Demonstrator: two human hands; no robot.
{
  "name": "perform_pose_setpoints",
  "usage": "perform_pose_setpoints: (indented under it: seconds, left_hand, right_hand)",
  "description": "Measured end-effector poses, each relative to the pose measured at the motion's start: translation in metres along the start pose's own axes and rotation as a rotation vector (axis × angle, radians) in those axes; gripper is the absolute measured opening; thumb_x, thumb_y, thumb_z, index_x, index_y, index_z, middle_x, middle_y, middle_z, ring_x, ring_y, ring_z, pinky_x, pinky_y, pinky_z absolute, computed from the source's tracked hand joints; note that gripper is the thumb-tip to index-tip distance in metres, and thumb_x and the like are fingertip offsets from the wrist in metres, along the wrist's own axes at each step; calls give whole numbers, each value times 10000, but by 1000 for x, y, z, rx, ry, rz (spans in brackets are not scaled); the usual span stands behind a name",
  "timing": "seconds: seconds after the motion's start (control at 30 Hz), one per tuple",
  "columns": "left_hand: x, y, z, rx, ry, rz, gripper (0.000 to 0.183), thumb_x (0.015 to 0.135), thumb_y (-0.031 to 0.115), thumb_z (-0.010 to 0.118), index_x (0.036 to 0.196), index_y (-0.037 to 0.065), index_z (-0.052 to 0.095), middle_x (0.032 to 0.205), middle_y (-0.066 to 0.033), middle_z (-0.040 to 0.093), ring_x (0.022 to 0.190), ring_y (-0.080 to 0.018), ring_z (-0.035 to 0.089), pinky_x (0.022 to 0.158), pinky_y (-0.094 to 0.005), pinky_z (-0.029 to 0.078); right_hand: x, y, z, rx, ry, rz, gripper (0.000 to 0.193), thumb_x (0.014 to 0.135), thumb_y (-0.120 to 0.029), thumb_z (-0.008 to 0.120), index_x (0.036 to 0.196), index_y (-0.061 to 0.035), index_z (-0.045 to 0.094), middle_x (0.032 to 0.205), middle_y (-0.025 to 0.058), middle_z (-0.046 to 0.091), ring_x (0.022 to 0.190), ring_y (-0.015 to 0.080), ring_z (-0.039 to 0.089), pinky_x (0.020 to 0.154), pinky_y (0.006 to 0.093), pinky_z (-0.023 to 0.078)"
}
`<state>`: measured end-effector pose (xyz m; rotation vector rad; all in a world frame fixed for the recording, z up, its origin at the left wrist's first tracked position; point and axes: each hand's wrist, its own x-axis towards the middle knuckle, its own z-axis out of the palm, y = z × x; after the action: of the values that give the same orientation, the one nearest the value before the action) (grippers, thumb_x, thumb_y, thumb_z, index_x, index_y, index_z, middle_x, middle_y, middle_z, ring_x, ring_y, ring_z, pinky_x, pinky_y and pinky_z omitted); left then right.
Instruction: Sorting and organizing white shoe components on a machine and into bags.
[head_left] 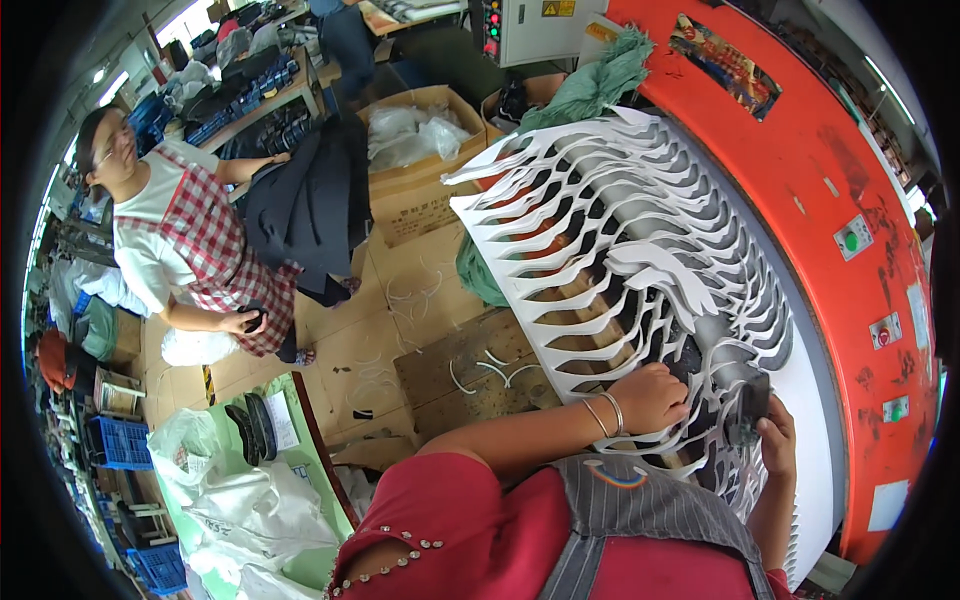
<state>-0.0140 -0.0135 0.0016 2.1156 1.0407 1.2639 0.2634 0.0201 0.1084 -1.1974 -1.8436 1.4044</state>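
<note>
Over on the far left, blue crates [125, 443] sit by the shelving. Next to them a co-worker [205, 235] in a red-and-white checked apron stands with dark sheets of material [310, 205] draped over one arm and a small dark object in the other hand. Nearer me, a pale green worktop [318, 468] carries white plastic bags [262, 508], a sheet of paper [281, 421] and some dark curved pieces [250, 430]. Past it, thin white offcuts [487, 370] lie about on the floor, and a cardboard box [412, 215] holds clear plastic.

Then comes the big white cut-out sheet [507, 287], all ribs and long openings, spread in front of the machine. The left hand [650, 398], with two bangles at its wrist, is at the sheet's near part, fingers curled in; I can't tell whether they pinch a strip. Just beyond it, a small stack of white curved pieces [665, 275] rests on top of the ribs. Further right, the right hand [778, 437] has its fingers closed around a dark block [747, 410], held above the sheet's near right portion. Behind that curves the red machine [800, 205], a green button [852, 241] and a red one on its face.
</note>
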Motion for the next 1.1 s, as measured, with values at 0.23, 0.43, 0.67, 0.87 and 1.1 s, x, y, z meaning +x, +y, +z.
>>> perform_pose_setpoints:
  seconds: [0.23,0.43,0.67,0.87,1.1]
  left_hand:
    - [4,38,-14,-59,149,-40,345,783,229,699,1073,66,609,1008,-98,594,963,-294,566,863,-374,440]
    - [44,127,-11,-600,-20,61,931,758,294,785,1466,36,238,1370,-171,417,1277,-267,417,1058,-349,344]
    - [24,138,84,-1146,-183,-250,572,780,-19,735,1250,59,418,1344,-115,485,1205,-154,489,1004,-300,416]
    - [-5,167,116,-781,-141,-252,510,778,54,763,1184,35,456,1168,-86,583,1090,-145,558,954,-289,439]
    - [-12,217,102,-809,-1,-220,514,781,11,749,1198,17,450,1209,-116,565,1073,-145,572,942,-297,470]
  right_hand:
    - [-1,-13,25,-282,121,-208,502,916,-363,498,1226,27,559,1084,80,565,979,177,518,877,304,383]
    - [-71,-44,19,-101,236,-272,540,980,-411,380,1097,63,610,860,87,632,756,159,562,695,288,429]
    - [-128,25,20,198,282,-102,412,1002,-337,458,1036,36,631,923,35,632,849,95,556,748,249,435]
    - [-171,66,27,147,192,-205,484,967,-387,520,1239,14,502,1195,80,547,1086,161,508,940,313,394]
    - [-187,43,42,185,132,-439,682,947,-476,499,1403,6,341,1362,147,449,1257,239,438,1061,375,312]
